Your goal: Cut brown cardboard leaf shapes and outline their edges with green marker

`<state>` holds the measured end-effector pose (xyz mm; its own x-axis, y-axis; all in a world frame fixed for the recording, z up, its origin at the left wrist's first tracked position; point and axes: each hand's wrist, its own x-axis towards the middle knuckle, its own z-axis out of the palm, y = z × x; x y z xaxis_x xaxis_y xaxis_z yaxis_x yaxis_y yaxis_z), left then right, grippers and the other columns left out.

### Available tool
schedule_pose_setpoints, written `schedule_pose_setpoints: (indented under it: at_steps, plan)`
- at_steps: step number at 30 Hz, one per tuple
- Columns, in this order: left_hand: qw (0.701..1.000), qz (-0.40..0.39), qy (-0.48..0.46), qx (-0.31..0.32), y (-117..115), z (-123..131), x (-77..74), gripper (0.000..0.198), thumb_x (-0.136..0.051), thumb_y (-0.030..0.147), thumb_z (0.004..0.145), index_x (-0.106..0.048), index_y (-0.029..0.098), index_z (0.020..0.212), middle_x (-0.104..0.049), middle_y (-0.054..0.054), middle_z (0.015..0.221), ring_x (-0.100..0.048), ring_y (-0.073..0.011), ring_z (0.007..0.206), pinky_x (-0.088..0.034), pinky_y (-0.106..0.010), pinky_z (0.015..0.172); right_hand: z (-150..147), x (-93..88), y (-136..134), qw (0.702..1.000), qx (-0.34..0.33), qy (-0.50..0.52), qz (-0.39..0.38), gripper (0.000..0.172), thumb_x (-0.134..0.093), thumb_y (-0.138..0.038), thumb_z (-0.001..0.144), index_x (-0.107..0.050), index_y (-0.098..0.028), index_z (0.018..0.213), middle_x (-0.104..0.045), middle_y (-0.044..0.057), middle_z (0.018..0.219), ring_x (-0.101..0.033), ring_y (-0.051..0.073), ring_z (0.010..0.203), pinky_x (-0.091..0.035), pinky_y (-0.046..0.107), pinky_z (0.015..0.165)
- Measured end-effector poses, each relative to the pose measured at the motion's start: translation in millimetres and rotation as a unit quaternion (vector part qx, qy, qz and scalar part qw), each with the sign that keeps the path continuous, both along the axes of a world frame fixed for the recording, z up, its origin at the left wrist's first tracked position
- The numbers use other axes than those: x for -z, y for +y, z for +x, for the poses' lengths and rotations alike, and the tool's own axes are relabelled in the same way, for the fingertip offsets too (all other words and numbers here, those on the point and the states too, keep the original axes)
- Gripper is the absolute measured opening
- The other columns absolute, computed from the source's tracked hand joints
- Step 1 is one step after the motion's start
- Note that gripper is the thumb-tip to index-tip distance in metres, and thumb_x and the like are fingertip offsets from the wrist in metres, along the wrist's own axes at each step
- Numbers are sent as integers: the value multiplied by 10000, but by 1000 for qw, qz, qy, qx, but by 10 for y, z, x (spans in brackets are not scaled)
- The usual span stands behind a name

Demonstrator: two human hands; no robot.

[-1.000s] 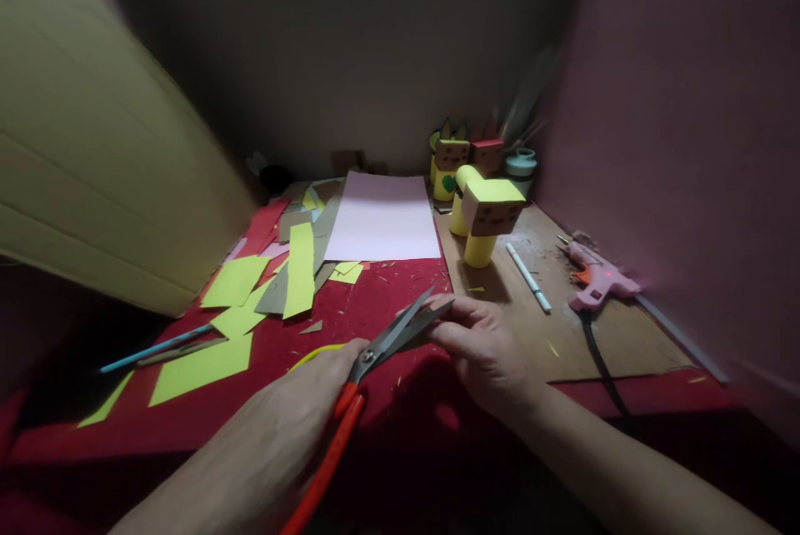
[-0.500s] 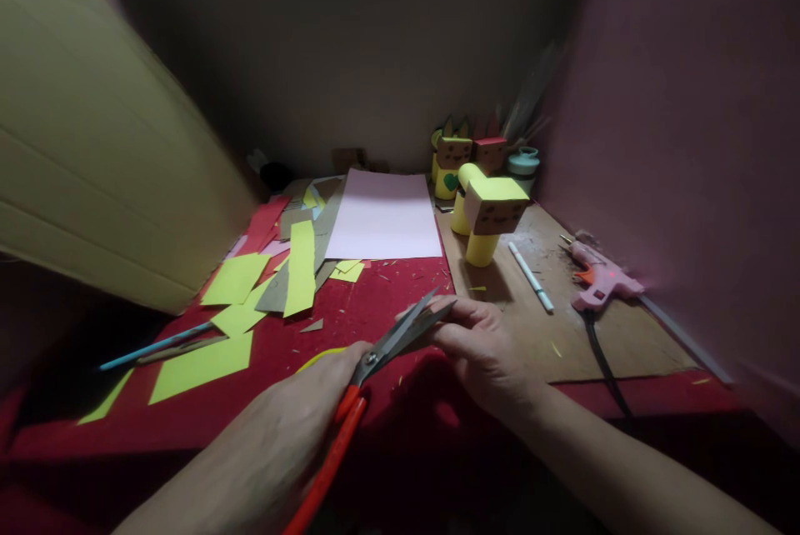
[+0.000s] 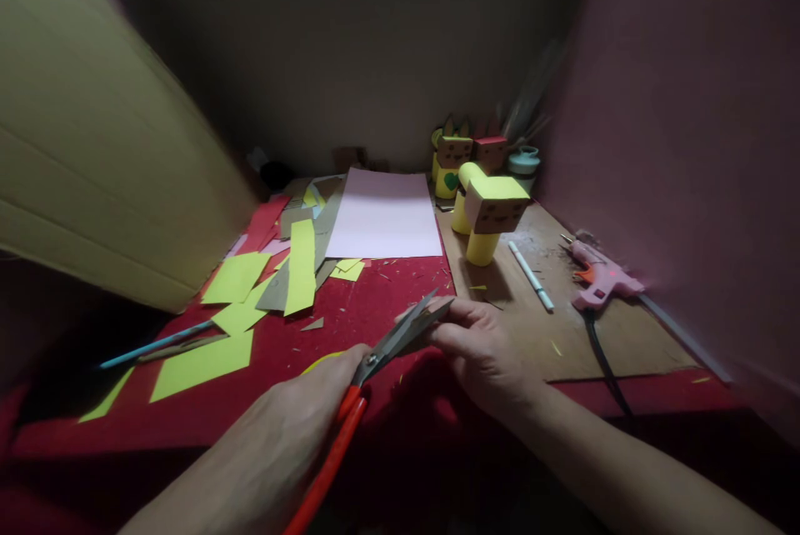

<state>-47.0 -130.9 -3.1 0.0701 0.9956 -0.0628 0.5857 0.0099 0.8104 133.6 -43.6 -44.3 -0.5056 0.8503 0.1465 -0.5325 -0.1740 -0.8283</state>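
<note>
My left hand (image 3: 312, 402) is closed on red-handled scissors (image 3: 373, 359), whose blades point away and to the right, slightly apart. A bit of yellow (image 3: 322, 361) shows beyond that hand; what it belongs to I cannot tell. My right hand (image 3: 478, 343) has its thumb and fingers pinched together at the blade tips. Whatever small piece it holds is mostly hidden behind the blades. Both hands are over the red cloth (image 3: 375, 302) near the front of the table.
Yellow paper pieces (image 3: 231, 278), a blue pencil (image 3: 156, 345) and cardboard scraps lie left. A pale pink sheet (image 3: 384, 214) lies behind. On the cardboard mat (image 3: 600, 352) at right are a yellow paper animal figure (image 3: 497, 206), a marker (image 3: 530, 277) and a pink glue gun (image 3: 603, 275).
The scissor blades have drawn very slightly closer together. A thin dark sliver now shows on the mat just beyond my right hand. Both hands stay nearly in place.
</note>
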Motion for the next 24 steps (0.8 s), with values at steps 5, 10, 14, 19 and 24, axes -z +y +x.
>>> schedule_pose_setpoints:
  at_steps: [5,10,14,19,24]
  plan:
    - [1000,-29,-6,0,-15,4,0,239,-540,296,812,-696,310,992,-712,8,787,-643,-200,661,-531,-269,618,7,8,4,1000,0,-13,-5,166,-670,-101,724,-770,-221,780,-742,8,742,-685,158,711,-550,353,806]
    - [999,-29,-29,1,2,11,113,235,-535,281,786,-698,299,954,-715,13,749,-620,-181,576,-479,-244,525,8,18,23,1000,8,-27,-9,165,-670,-83,721,-770,-202,775,-749,12,764,-682,149,728,-541,322,792]
    - [1000,-19,-2,17,-29,-8,62,213,-527,240,762,-686,288,895,-687,26,667,-580,-153,510,-453,-230,502,0,9,12,999,6,-30,-17,151,-671,-77,727,-766,-192,750,-758,19,742,-691,148,697,-549,317,764]
    - [999,-19,17,22,-92,-38,-51,147,-536,234,754,-664,275,813,-650,39,603,-518,-129,452,-394,-214,447,-9,17,-10,999,-4,-48,-20,155,-670,-81,730,-766,-191,782,-755,19,746,-693,151,711,-539,319,771]
    - [999,-29,21,17,-118,-53,74,134,-592,268,762,-668,275,872,-668,28,636,-580,-144,503,-436,-209,490,-20,22,-7,997,12,-63,-42,108,-724,-97,682,-731,-201,654,-705,-20,664,-632,112,626,-503,260,677]
